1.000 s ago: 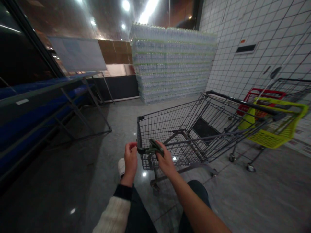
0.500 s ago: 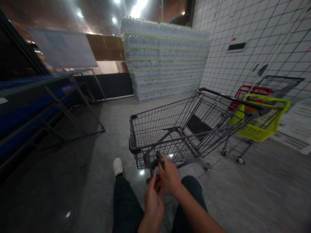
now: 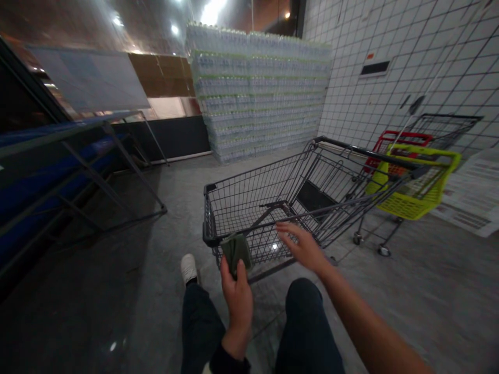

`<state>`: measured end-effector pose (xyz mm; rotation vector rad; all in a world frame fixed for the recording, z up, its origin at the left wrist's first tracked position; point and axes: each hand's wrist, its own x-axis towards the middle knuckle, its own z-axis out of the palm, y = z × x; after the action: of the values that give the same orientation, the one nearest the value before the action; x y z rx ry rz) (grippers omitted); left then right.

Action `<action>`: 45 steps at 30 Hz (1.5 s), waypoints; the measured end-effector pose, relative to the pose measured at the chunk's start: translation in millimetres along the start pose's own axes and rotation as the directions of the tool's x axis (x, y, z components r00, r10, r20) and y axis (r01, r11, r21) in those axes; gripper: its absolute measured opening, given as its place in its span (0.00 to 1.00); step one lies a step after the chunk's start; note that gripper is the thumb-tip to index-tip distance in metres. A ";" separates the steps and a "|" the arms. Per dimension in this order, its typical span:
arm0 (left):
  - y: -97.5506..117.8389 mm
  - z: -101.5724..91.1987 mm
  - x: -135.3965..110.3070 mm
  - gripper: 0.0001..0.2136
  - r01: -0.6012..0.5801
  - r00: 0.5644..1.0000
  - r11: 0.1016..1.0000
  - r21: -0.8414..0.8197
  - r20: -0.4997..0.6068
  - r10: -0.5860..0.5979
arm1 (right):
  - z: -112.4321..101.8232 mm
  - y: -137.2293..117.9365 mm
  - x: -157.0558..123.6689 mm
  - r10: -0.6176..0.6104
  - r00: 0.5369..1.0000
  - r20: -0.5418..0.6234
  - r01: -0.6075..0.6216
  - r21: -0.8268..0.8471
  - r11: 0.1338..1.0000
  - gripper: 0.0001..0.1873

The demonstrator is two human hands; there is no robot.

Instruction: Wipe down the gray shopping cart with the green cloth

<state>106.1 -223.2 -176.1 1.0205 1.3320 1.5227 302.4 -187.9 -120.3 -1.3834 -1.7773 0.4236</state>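
Note:
A folded dark green cloth (image 3: 237,250) is gripped in my left hand (image 3: 237,293), between thumb and fingers, in front of the near left corner of a grey wire shopping cart (image 3: 257,228). My right hand (image 3: 299,246) holds nothing; its fingers are apart and reach toward the cart's near top rail. Whether the fingertips touch the rail I cannot tell. The cart's basket shows only bare wire, and its black handle (image 3: 362,150) is at the far right end.
Yellow (image 3: 417,195) and red (image 3: 405,137) basket carts stand right, by the tiled wall (image 3: 351,98). Shrink-wrapped bottles (image 3: 261,98) are stacked behind. A metal-framed table (image 3: 128,161) stands left. My white shoe (image 3: 189,269) is on the grey floor (image 3: 163,296).
My hands, close together around the green cloth before, have come apart. The left hand now holds the cloth, while the right has moved right with its fingers opened.

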 end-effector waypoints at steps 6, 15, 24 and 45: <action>24.3 66.8 48.5 0.23 -0.787 0.610 0.471 0.399 0.613 0.502 | -41.8 47.6 83.2 0.201 0.980 0.005 -0.148 -0.659 0.737 0.22; 4.0 -3.6 79.6 0.27 -0.693 0.644 0.041 0.720 0.592 0.485 | -38.1 47.6 81.4 0.309 0.904 0.297 0.104 -0.851 0.515 0.20; -11.8 -34.3 88.2 0.29 -0.530 0.736 0.148 0.835 0.367 0.569 | -6.2 61.5 67.8 0.031 1.000 0.000 -0.019 -0.784 0.620 0.31; -24.2 -40.4 77.3 0.32 -0.503 0.740 0.282 0.817 0.238 0.629 | 5.1 79.7 61.7 -0.166 0.964 -0.208 -0.043 -0.736 0.676 0.27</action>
<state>46.0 -160.1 -200.7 2.2960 2.0344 1.3720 345.9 -103.3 -154.0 -1.8014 -1.8318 -0.5890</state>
